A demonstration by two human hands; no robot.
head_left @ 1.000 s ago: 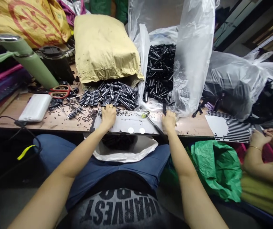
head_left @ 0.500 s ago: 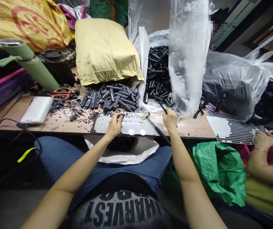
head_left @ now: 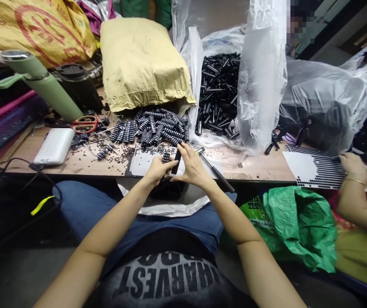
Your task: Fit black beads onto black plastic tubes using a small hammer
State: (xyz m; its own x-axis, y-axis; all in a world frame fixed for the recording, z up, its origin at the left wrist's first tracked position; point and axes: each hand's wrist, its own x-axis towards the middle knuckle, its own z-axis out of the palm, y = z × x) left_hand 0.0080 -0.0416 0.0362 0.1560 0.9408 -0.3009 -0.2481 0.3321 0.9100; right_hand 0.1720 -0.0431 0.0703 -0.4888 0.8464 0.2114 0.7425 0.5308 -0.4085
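My left hand point(head_left: 155, 172) is closed on a short black cylinder with rows of pale marks point(head_left: 166, 158), held upright. Close beside it, my right hand point(head_left: 193, 166) pinches a plain black tube point(head_left: 176, 160) between thumb and fingers. Both hands are over the table's front edge, above a white sack point(head_left: 196, 207) with dark contents on my lap. Behind them lies a heap of similar marked cylinders point(head_left: 162, 128). Many black tubes point(head_left: 217, 92) fill a clear plastic bag point(head_left: 262, 90). A white sheet point(head_left: 140, 163) and a dark rod with a metal end point(head_left: 216, 170) lie near my hands.
A large yellow sack point(head_left: 145, 64) stands behind the heap. Leftward are red-handled scissors point(head_left: 85, 124), a white power bank point(head_left: 54, 146) and a green flask point(head_left: 53, 94). To the right, a co-worker's hands point(head_left: 355, 169) are over a black-dotted sheet point(head_left: 315, 167). A green bag point(head_left: 299, 226) hangs below.
My right hand has moved left from beside the clear bag, bringing the black tube up to my left hand. The co-worker's hands have shifted up, and the view has moved slightly.
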